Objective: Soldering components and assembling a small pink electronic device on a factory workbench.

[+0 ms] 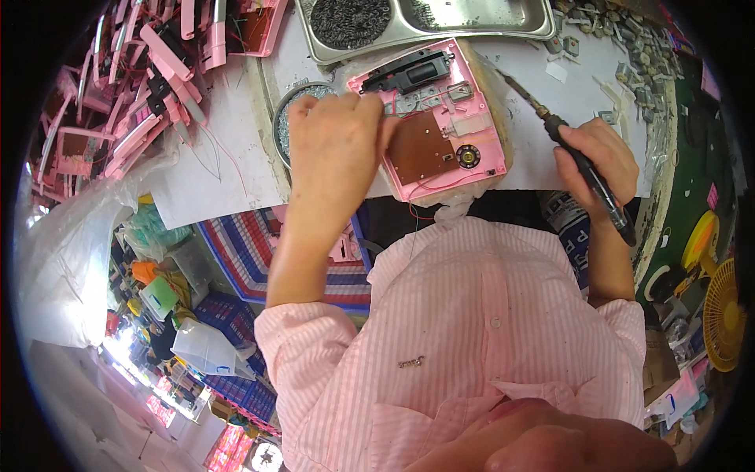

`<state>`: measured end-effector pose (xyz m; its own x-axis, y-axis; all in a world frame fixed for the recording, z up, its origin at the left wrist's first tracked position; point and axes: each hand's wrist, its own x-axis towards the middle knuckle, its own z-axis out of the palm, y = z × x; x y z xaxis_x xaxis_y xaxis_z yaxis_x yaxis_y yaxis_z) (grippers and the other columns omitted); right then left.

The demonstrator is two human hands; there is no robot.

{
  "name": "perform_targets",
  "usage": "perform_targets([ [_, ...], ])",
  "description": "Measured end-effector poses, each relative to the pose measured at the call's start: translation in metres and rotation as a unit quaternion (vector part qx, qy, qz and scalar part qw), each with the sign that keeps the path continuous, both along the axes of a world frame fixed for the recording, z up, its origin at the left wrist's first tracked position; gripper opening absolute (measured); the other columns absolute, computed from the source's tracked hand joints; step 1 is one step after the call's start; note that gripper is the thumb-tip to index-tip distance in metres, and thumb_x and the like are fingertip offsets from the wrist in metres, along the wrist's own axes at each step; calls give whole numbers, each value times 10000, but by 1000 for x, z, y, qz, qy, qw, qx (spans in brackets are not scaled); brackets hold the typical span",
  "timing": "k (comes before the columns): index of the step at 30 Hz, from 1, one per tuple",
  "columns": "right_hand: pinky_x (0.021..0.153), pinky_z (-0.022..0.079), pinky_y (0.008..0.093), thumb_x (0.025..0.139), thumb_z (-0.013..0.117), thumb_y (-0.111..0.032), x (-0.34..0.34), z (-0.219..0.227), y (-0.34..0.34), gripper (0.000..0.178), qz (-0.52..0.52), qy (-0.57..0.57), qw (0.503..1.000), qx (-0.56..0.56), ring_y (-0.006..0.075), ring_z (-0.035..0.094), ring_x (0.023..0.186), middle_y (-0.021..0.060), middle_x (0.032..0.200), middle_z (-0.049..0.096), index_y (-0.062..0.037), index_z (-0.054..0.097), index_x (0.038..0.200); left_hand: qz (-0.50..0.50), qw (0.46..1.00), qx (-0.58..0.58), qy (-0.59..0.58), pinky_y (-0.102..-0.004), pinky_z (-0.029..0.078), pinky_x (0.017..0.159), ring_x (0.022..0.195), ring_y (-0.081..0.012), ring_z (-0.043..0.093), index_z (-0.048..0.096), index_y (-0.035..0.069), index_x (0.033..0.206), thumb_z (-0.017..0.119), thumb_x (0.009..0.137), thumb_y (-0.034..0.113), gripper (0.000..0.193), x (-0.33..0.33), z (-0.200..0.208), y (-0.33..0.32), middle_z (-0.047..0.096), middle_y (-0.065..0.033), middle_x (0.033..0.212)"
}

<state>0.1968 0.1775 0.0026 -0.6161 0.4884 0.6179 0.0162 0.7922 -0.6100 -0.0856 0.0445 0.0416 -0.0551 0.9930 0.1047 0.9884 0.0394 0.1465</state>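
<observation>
My right hand (602, 161) is wrapped round the black handle of a soldering iron (582, 169). Its thin metal tip points up and left, apart from the pink plastic housing (494, 141). That housing lies open-side up in front of me, with a brown circuit board (423, 148), a black speaker box (409, 72), a small round part (469, 156) and thin red wires inside. My left hand (334, 145) is closed at the housing's left edge, fingers curled down; what they pinch is hidden. Beneath that hand, a round bowl (281, 130) of small metal pieces is partly covered.
A metal tray (472, 33) with dark springs or screws stands at the back. Pink housings (161, 102) are heaped at the left. Small grey parts (629, 75) lie scattered at the right. Below the table edge sits a striped bag (236, 259); a yellow fan (722, 315) is far right.
</observation>
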Motion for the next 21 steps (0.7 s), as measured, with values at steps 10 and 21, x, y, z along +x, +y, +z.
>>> perform_targets([
  [10, 695, 541, 258, 910, 695, -12, -24, 7, -21, 337, -62, 67, 960, -267, 143, 662, 721, 101, 846, 716, 62, 649, 1236, 134, 870, 118, -460, -249, 530, 586, 672, -124, 690, 731, 21, 920, 771, 857, 66, 87, 24, -25, 10, 723, -50, 790],
  [21, 749, 562, 222, 927, 674, -19, -98, 14, -25, 447, 49, 19, 933, -356, 91, 660, 879, 54, 1026, 704, -81, 616, 1366, 168, 784, 126, -585, -220, 512, 601, 661, -68, 638, 730, -20, 946, 763, 886, 60, 105, 36, -44, 4, 709, -37, 767],
])
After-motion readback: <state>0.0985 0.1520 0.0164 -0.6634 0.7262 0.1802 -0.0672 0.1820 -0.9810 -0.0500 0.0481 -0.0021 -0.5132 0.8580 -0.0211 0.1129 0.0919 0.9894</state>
